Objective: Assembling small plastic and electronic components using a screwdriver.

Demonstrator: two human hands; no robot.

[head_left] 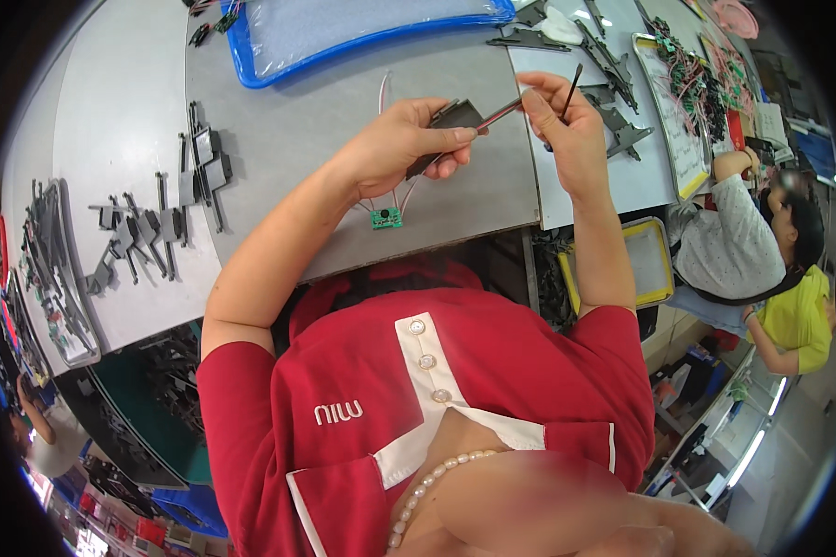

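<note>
The dark housing is located on the near side of the blue tray, raised over the grey worktable. It is grasped by the left hand, with the thumb laid across its near face and the fingers curled around behind it; the hand is closed only as far as the thickness of the part allows.

A red-and-dark lead extends from the housing toward the right hand, which is positioned nearer than the blue tray and to its right. The lead is pinched at its far end between thumb and index fingertip. A slender dark tool is also retained in the right hand, angled upward; its lower end is hidden by the hand.

The green circuit board is situated nearer than the blue tray, at the worktable's front edge. Thin wires are routed from it up toward the left hand.

The blue tray is lined with clear film over a pale surface. To its right, the yellow-rimmed tray is loaded along its far part with tangled wires and small green and dark components. To its left and nearer, the grey tray is filled with dark slender parts; loose dark brackets are laid between these two.
</note>
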